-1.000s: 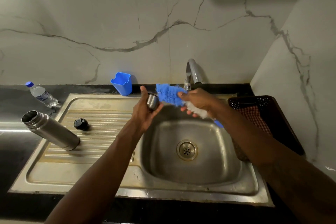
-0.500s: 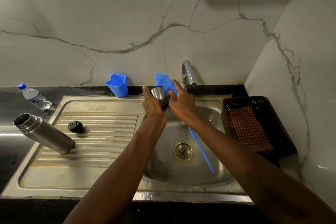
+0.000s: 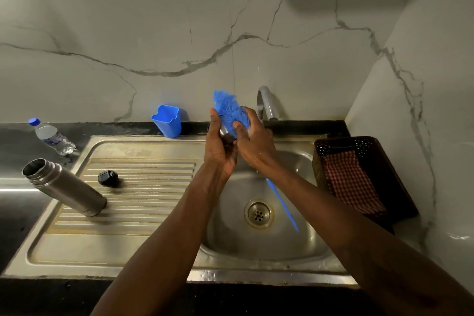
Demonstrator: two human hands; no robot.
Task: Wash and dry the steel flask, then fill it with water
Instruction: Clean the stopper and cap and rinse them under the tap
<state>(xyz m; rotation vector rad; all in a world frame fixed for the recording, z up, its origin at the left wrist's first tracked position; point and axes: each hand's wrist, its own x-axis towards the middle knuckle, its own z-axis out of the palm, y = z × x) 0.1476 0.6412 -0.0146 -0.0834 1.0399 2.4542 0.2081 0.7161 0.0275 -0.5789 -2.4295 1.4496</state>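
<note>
Above the sink basin (image 3: pixel 295 244), my left hand (image 3: pixel 219 146) grips a small steel flask cup (image 3: pixel 227 134), mostly hidden by my fingers. My right hand (image 3: pixel 252 141) holds a blue bottle brush (image 3: pixel 229 111) by its bristle head against the cup; the brush's blue handle (image 3: pixel 282 204) slants down over the basin. The open steel flask (image 3: pixel 64 187) lies tilted on the drainboard's left edge, mouth up-left. Its black stopper (image 3: pixel 107 177) sits on the drainboard beside it.
The tap (image 3: pixel 265 105) curves up behind my hands. A blue plastic cup (image 3: pixel 167 120) stands at the wall. A plastic water bottle (image 3: pixel 52 137) lies on the dark counter at left. A dark basket (image 3: pixel 379 161) with a red checked cloth (image 3: pixel 351 182) sits at right.
My right hand brought the brush head from beside the cup onto it, with the bristles now pointing up and the handle swung down over the basin. Both hands have closed together.
</note>
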